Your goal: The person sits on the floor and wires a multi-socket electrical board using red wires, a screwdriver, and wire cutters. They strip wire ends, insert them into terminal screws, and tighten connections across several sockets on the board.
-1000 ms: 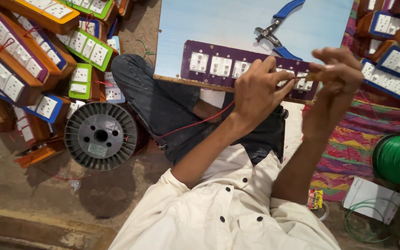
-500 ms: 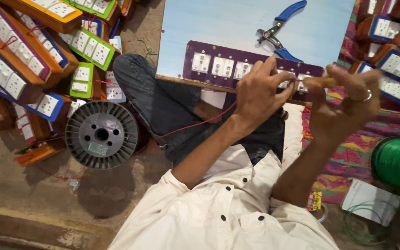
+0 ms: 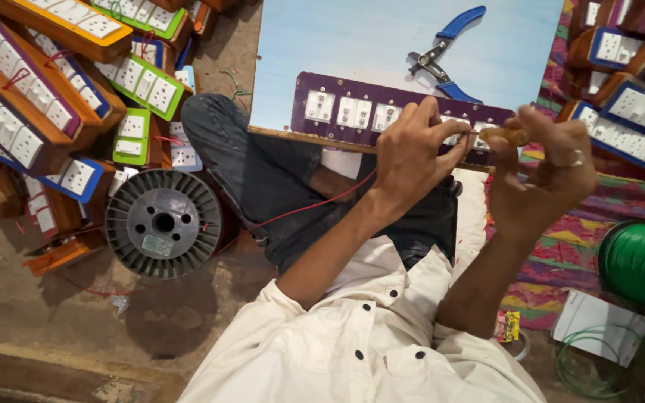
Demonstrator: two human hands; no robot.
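Switch panel: A long purple switch panel lay across the near edge of a pale blue board that served as the bench, over the seated person's crossed legs. White switch and socket modules sat in a row along its face.

Left hand: The left hand was curled over the panel's near edge, fingertips pinched at a point among the modules. What exactly the fingertips gripped could not be told.

Right hand: The right hand was closed around the amber handle of a screwdriver, whose tip pointed toward the left hand's fingertips.

Red wire: A thin red wire ran from under the left hand down across the lap.

Handling, panel: Judged stiff and light, probably a thin sheet that could flex along its length; best held by the long edges, clear of the modules.

Handling, wire: Judged limp and springy, likely to slip from bare fingers; best pinched close to its end.

Handling, screwdriver: Judged rigid, with a smooth handle, best wrapped fully in the palm.

Surroundings: Blue-handled pliers lay on the board beyond the panel. A grey empty spool rested on the floor to the left, beside stacked finished boards; a green wire spool lay to the right.
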